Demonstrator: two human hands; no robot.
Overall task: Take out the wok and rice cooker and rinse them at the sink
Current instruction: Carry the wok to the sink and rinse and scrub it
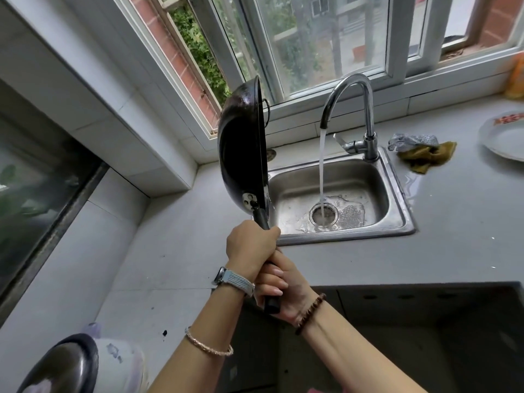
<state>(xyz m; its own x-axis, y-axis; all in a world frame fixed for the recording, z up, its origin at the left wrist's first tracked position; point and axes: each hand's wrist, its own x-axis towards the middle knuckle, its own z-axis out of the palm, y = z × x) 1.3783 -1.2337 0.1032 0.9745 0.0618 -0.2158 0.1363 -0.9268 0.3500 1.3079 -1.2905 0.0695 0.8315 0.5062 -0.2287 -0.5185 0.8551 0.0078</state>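
A black wok (pixel 241 143) is held up on edge, nearly vertical, at the left rim of the steel sink (pixel 397 191). Its dark handle runs down into both hands. My left hand (pixel 251 246) grips the handle just below the wok. My right hand (pixel 279 290) grips the handle's lower end. Water streams from the chrome faucet (pixel 360 109) straight into the drain and does not touch the wok. At the bottom left stands a white rice cooker (pixel 113 361) with its dark lid (pixel 65 367) raised.
A grey and yellow-brown cloth (pixel 422 151) lies on the counter to the right of the faucet. A white plate (pixel 504 140) sits at the far right. A window runs behind the sink. A puddle lies right of the sink.
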